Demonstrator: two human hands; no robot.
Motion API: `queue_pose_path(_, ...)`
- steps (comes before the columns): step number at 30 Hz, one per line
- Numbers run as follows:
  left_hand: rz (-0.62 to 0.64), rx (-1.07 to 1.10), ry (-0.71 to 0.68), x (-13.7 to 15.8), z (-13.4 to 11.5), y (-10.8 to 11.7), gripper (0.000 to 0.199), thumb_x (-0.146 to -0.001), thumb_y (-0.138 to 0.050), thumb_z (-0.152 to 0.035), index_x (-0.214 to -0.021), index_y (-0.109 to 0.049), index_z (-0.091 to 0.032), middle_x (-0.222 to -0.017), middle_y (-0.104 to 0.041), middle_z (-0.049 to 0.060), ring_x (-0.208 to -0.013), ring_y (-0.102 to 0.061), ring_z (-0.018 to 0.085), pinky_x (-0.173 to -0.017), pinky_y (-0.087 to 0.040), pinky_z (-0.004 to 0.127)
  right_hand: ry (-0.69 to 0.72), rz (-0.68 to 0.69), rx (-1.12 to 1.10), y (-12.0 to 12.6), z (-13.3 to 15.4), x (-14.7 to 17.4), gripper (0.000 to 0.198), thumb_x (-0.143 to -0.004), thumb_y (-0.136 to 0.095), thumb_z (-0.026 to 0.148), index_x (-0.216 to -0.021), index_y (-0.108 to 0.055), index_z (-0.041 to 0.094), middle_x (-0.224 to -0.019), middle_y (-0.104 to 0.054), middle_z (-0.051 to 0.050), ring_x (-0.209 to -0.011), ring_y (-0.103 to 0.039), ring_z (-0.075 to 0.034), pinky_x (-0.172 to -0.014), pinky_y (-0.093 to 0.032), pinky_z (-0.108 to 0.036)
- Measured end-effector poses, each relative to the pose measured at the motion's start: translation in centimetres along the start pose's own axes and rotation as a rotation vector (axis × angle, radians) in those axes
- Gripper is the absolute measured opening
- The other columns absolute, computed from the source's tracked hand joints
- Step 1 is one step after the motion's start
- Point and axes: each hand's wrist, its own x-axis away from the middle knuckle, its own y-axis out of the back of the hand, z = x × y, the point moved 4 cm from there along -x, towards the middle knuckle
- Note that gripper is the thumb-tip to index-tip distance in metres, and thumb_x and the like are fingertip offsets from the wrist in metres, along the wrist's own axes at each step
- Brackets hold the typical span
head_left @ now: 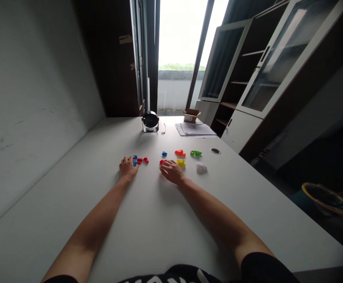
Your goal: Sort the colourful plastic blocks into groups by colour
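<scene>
My left hand point(127, 168) rests on the white table with fingers curled around small blue plastic pieces point(135, 163), which show between thumb and fingertips. Just right of it lie two red plastic pieces point(143, 160). My right hand point(171, 172) is palm down, its fingers apart and reaching over a red piece point(163, 161) that they partly cover. Whether they touch it I cannot tell. Beyond that hand are a yellow piece point(181, 162), a small blue piece point(164, 153) and an orange cluster point(180, 153). Green pieces point(196, 153) and a whitish clump point(201, 168) lie farther right.
Toward the back of the table point(147, 220) stands a round black device point(150, 121) on a bracket, with a thin cord loop point(164, 129) beside it. Papers point(195, 129) and an opened cardboard box point(191, 115) are at the back right. A wall borders the left.
</scene>
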Motion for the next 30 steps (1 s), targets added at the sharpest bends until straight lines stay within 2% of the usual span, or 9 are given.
queue_pose_path(4, 0.005, -0.024, 0.025, 0.1, -0.1, 0.1, 0.047, -0.086, -0.064, -0.037, -0.13, -0.059, -0.022, -0.122, -0.06, 0.017, -0.115, -0.057, 0.036, -0.096, -0.046, 0.045, 0.001, 0.002, 0.002, 0.0, 0.0, 0.0, 0.017, -0.099, -0.055, 0.02, -0.096, -0.071, 0.023, -0.107, -0.072, -0.006, -0.097, -0.063, -0.021, -0.093, -0.043, -0.036)
queue_pose_path(9, 0.05, 0.046, 0.002, -0.1, -0.1, -0.3, 0.048, -0.087, -0.063, -0.031, -0.134, -0.056, -0.021, -0.121, -0.06, 0.015, -0.105, -0.063, 0.031, -0.093, -0.049, 0.04, 0.007, 0.006, 0.003, 0.1, 0.1, 0.0, 0.017, -0.099, -0.054, 0.021, -0.095, -0.071, 0.022, -0.105, -0.073, -0.006, -0.096, -0.063, -0.02, -0.093, -0.042, -0.035)
queue_pose_path(14, -0.012, 0.143, -0.064, -0.1, -0.5, 0.0, 0.038, -0.091, -0.06, -0.028, -0.129, -0.058, -0.023, -0.122, -0.06, 0.012, -0.106, -0.064, 0.026, -0.094, -0.05, 0.036, 0.0, 0.01, 0.004, 0.0, 0.0, 0.0, 0.017, -0.099, -0.055, 0.021, -0.094, -0.071, 0.022, -0.103, -0.073, -0.006, -0.096, -0.064, -0.02, -0.093, -0.042, -0.035)
queue_pose_path(19, -0.05, 0.303, -0.151, 0.2, -1.6, 0.5, 0.03, -0.094, -0.056, -0.027, -0.123, -0.062, -0.022, -0.116, -0.063, 0.009, -0.096, -0.066, 0.022, -0.089, -0.053, 0.034, 0.007, 0.011, 0.002, 0.0, 0.0, 0.0, 0.017, -0.099, -0.055, 0.022, -0.093, -0.071, 0.022, -0.101, -0.073, -0.006, -0.095, -0.064, -0.02, -0.092, -0.042, -0.034)
queue_pose_path(25, 0.009, 0.47, -0.203, 0.6, -2.6, 0.6, 0.026, -0.092, -0.053, -0.016, -0.114, -0.065, -0.023, -0.104, -0.068, 0.005, -0.09, -0.067, 0.017, -0.088, -0.054, 0.03, 0.011, 0.013, 0.004, 0.0, 0.0, 0.1, 0.019, -0.1, -0.053, 0.022, -0.093, -0.071, 0.022, -0.099, -0.073, -0.006, -0.093, -0.063, -0.02, -0.092, -0.042, -0.034)
queue_pose_path(30, 0.08, 0.389, -0.245, 1.1, -3.5, 0.7, 0.022, -0.089, -0.054, -0.017, -0.104, -0.069, -0.022, -0.101, -0.07, 0.005, -0.088, -0.065, 0.018, -0.088, -0.053, 0.033, 0.006, 0.013, 0.009, 0.0, 0.1, 0.0, 0.018, -0.1, -0.054, 0.022, -0.093, -0.071, 0.022, -0.097, -0.073, -0.006, -0.092, -0.063, -0.02, -0.092, -0.042, -0.035)
